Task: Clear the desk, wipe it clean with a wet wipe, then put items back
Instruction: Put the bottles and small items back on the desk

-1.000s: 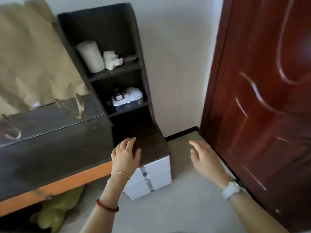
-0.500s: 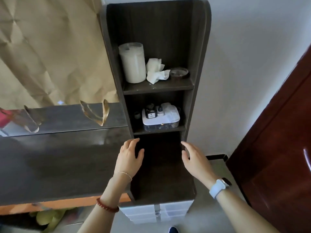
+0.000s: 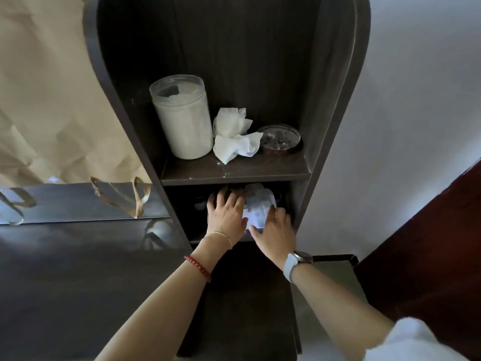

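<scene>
Tabletop (image 3: 78, 277) bare and glossy, so clearing and perhaps wiping apparently done; putting items back seemingly under way, with little on the tabletop yet. Left hand (image 3: 226, 216) spread flat, right hand (image 3: 273, 227) cupped with fingers splayed, both on a white organiser box (image 3: 256, 211) on the lower shelf (image 3: 197, 239); whether gripped, cannot tell. Box contents hidden. Above both hands, on the upper shelf (image 3: 234, 170): a clear canister (image 3: 182, 118) full of white wipes, a crumpled wipe (image 3: 234, 136) beside it, a shallow glass dish (image 3: 281, 138), contents unclear.
</scene>
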Demonstrator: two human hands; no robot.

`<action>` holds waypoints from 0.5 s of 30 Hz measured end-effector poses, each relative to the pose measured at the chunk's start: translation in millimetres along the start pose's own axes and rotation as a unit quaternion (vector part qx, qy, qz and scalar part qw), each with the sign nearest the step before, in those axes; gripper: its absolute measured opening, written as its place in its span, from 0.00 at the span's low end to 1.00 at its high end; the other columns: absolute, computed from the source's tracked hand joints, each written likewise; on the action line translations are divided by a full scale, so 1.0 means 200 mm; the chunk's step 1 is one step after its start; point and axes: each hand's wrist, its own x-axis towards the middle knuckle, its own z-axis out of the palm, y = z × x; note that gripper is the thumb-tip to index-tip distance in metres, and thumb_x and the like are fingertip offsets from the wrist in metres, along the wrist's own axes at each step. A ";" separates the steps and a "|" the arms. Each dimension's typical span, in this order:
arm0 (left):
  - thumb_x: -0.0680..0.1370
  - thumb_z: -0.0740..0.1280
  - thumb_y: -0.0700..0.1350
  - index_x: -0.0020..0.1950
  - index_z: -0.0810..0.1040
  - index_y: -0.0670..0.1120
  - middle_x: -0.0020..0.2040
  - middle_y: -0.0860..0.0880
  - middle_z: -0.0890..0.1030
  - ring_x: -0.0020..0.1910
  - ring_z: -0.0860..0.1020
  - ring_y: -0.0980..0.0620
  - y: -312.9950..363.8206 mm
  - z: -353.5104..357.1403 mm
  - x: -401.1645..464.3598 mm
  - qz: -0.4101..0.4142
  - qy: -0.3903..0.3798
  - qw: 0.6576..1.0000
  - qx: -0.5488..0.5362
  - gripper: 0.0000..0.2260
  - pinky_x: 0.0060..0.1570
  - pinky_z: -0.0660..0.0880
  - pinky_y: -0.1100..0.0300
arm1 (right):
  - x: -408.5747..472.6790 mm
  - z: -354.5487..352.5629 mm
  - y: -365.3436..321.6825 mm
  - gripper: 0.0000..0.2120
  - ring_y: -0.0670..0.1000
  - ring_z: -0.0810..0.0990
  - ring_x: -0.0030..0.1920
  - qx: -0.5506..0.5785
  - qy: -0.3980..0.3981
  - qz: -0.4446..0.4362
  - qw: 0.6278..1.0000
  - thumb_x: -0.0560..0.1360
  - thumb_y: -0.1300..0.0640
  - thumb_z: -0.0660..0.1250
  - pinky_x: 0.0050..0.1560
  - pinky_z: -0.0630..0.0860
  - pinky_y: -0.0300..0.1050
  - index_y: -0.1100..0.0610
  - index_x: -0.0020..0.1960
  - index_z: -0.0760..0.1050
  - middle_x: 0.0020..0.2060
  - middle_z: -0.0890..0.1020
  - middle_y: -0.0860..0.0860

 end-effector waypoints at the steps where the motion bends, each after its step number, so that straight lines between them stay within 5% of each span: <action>1: 0.75 0.63 0.50 0.72 0.55 0.48 0.72 0.50 0.61 0.74 0.49 0.44 0.00 0.01 0.02 0.001 -0.011 1.000 0.005 0.28 0.70 0.48 0.42 | 0.00 0.01 0.01 0.30 0.62 0.74 0.52 0.006 0.006 0.006 1.000 0.71 0.46 0.68 0.47 0.75 0.53 0.68 0.61 0.68 0.54 0.73 0.63; 9: 0.74 0.63 0.44 0.71 0.57 0.46 0.69 0.48 0.67 0.73 0.51 0.44 -0.02 0.06 0.10 0.004 -0.002 0.999 0.051 0.28 0.69 0.44 0.37 | 0.02 0.07 0.03 0.30 0.57 0.73 0.53 0.001 0.003 0.062 0.998 0.72 0.39 0.61 0.47 0.74 0.48 0.64 0.59 0.67 0.55 0.69 0.58; 13: 0.74 0.62 0.40 0.63 0.66 0.45 0.60 0.46 0.77 0.73 0.54 0.47 -0.04 0.06 0.11 0.023 0.015 0.999 0.035 0.18 0.68 0.42 0.36 | 0.04 0.08 0.02 0.28 0.57 0.72 0.54 -0.005 0.008 0.072 0.997 0.74 0.41 0.60 0.47 0.74 0.48 0.64 0.59 0.67 0.56 0.68 0.58; 15: 0.70 0.67 0.40 0.56 0.72 0.43 0.52 0.46 0.82 0.70 0.64 0.48 -0.05 0.08 0.10 0.048 0.061 0.997 0.018 0.15 0.67 0.48 0.34 | 0.04 0.07 0.02 0.25 0.58 0.73 0.54 0.004 0.008 0.083 0.996 0.74 0.44 0.61 0.46 0.74 0.48 0.65 0.58 0.67 0.56 0.69 0.59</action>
